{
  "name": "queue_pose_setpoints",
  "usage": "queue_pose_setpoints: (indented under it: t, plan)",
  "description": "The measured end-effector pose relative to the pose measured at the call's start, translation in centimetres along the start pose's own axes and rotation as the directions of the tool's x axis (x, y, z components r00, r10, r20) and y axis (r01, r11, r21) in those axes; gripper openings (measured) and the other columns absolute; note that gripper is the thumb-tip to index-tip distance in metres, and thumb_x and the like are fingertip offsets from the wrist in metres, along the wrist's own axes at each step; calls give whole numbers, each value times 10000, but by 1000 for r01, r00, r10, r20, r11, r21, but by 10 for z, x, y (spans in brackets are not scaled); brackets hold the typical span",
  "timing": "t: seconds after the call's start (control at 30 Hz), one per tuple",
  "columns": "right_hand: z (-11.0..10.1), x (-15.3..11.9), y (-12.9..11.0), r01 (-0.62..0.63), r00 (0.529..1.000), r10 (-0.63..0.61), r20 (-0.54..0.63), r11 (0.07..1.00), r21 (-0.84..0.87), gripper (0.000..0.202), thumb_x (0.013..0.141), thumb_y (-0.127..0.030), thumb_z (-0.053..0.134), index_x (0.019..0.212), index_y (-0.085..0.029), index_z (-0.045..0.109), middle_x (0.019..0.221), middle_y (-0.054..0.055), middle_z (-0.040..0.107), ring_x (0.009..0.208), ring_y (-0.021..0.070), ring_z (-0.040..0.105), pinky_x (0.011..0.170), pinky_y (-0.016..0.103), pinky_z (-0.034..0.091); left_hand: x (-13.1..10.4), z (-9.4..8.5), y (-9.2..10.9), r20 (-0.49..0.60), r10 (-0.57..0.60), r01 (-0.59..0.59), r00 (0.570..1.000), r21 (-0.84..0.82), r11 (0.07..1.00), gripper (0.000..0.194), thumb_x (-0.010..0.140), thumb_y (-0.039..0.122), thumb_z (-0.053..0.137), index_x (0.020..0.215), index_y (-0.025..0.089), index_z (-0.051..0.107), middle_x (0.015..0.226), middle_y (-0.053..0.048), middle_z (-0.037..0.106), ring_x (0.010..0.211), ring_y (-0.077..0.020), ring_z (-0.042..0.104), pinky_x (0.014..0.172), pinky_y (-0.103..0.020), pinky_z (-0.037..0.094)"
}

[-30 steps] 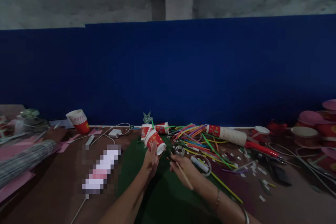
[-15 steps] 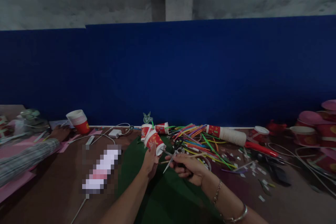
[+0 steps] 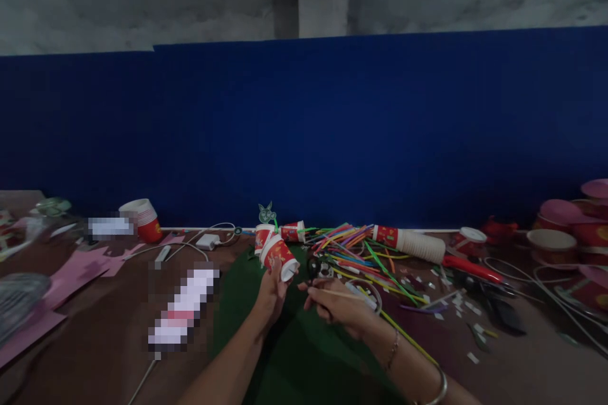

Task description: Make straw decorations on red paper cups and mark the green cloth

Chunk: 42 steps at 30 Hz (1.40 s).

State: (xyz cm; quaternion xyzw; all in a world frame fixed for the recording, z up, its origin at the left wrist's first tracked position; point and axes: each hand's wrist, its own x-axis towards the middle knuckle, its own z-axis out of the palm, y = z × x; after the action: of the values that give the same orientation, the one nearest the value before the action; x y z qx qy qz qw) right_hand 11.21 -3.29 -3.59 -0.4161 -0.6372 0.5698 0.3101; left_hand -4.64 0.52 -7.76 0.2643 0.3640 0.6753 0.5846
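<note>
My left hand (image 3: 272,288) is closed round a red patterned paper cup (image 3: 278,254), tilted so that its white base faces right and toward me. A dark mark shows on that base. My right hand (image 3: 339,304), just right of the cup and apart from it, pinches a thin wooden stick (image 3: 338,293). Behind the right hand lie scissors with black handles (image 3: 314,266); their blades are mostly hidden. Another red cup (image 3: 264,237) stands behind the held one, and a third cup (image 3: 293,231) lies on its side, all above a green round surface (image 3: 237,329).
Coloured pipe cleaners (image 3: 351,247) and a lying stack of cups (image 3: 420,245) are at the back right, with paper scraps around. Left are a blurred-out phone (image 3: 183,310), a charger (image 3: 208,242) and upright stacked cups (image 3: 148,221). Another person's sleeve (image 3: 21,304) shows at far left.
My right hand has let go of the scissors, which now lie behind it, and keeps the wooden stick. The held cup has barely moved. The other person's hand has left view at the left.
</note>
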Motion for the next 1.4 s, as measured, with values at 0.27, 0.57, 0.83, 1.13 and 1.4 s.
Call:
queue_pose_setpoints:
  t: [0.27,0.57,0.83,1.13,1.4]
  plan:
    - [-2,1,1,-26,999,26,33,1000,2,240,875,-260,404,874,-128,605,744,32,578,458,55,376,416,183,260,3,-3,-1,-22,-22,23,1000,33,999,453,598,521,742,804,132,635,749,-85,698,766,-237,654,725,-321,515]
    - [8,-1,12,176,978,-207,-15,868,-465,235,865,-212,421,962,-148,625,836,76,611,655,139,532,581,234,406,3,-3,0,-21,-23,24,999,36,999,528,540,568,751,788,115,640,734,-97,700,762,-253,664,723,-338,509]
    - [-7,2,-2,-211,975,169,146,913,349,263,818,-340,498,936,-127,597,736,20,575,405,26,275,381,169,157,3,-2,-2,-22,1,-1,1000,8,1000,476,599,530,736,793,106,637,756,-76,689,746,-208,655,786,-330,503]
    - [8,-3,9,211,963,-268,18,715,-666,304,836,-123,418,1085,-127,592,955,119,629,807,180,566,695,274,420,7,-4,-4,-38,-19,20,999,15,1000,452,609,548,718,774,137,631,757,-77,689,815,-253,658,764,-346,508]
    - [-8,4,2,-229,969,159,186,862,452,228,792,-318,542,886,-121,608,728,18,570,411,19,277,381,159,147,1,-2,-2,-19,-4,5,1000,33,999,445,618,520,723,789,119,632,764,-97,690,798,-237,654,781,-339,501]
